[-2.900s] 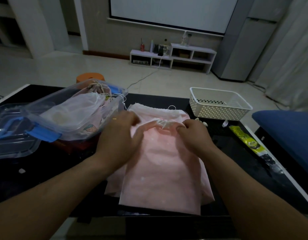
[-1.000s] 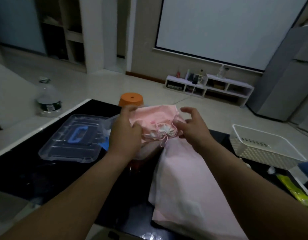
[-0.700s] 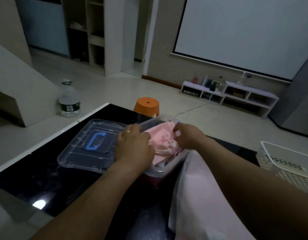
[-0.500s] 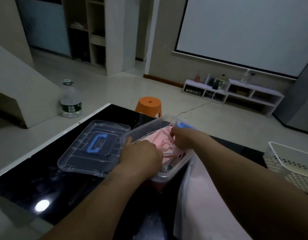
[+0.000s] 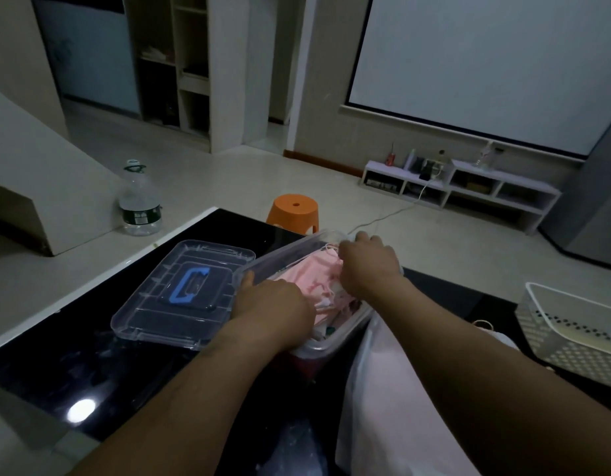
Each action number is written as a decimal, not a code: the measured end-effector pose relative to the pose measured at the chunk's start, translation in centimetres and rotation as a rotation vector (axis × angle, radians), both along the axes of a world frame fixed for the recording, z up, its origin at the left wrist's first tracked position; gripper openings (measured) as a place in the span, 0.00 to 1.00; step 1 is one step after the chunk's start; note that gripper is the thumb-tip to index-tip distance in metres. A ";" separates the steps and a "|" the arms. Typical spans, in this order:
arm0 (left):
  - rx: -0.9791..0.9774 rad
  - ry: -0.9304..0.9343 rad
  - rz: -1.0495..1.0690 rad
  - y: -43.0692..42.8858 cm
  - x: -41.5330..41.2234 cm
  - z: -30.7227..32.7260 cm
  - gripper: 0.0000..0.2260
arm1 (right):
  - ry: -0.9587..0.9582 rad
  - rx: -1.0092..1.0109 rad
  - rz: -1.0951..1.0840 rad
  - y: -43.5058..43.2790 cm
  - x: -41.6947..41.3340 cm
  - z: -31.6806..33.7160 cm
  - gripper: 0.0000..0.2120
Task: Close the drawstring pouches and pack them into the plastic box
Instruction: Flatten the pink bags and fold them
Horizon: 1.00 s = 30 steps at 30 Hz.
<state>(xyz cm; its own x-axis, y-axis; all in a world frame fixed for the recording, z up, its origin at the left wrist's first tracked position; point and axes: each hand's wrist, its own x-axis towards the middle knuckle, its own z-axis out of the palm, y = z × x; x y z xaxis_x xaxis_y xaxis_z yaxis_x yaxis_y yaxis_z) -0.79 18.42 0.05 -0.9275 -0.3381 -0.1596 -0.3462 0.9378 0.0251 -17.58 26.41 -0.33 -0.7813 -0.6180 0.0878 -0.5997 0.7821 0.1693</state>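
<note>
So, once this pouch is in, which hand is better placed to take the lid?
Left, I think. The left hand is at the left rim of the plastic box, right beside the clear lid; the right hand is farther off, on the pink pouch.

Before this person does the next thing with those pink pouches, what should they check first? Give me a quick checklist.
1. Pink pouch lies inside the plastic box: ok.
2. Hands free of it: cannot tell. The left hand and right hand are both down in the box, fingertips hidden.
3. Its drawstring pulled shut: cannot tell. The right hand covers its mouth.
4. Lid off and out of the way: ok. It lies flat on the table, left of the box.
5. All pouches packed: not ok. Loose pouches lie on the table under the right forearm.
</note>
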 end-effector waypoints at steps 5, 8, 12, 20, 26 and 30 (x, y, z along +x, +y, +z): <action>0.018 0.016 0.024 0.2 -0.1 -0.2 0.17 | -0.326 -0.052 -0.097 0.4 1.5 -0.3 0.10; 0.074 0.187 0.073 0.4 -0.3 -0.7 0.17 | -0.152 -0.225 -0.019 1.9 2.3 0.4 0.15; 0.073 0.279 0.015 2.3 -0.4 -0.4 0.17 | -0.150 -0.354 0.043 4.3 4.1 1.3 0.15; 0.247 0.707 -0.268 10.4 0.1 -0.1 0.10 | -0.246 -0.642 -0.031 15.7 6.9 0.5 0.11; 0.287 0.088 -0.213 13.8 -0.5 -5.7 0.17 | -0.489 -0.926 -0.475 28.5 6.9 -4.6 0.12; 0.194 -0.065 -0.121 14.5 -1.7 -8.2 0.23 | -0.678 -0.670 -0.648 32.2 6.6 -7.5 0.04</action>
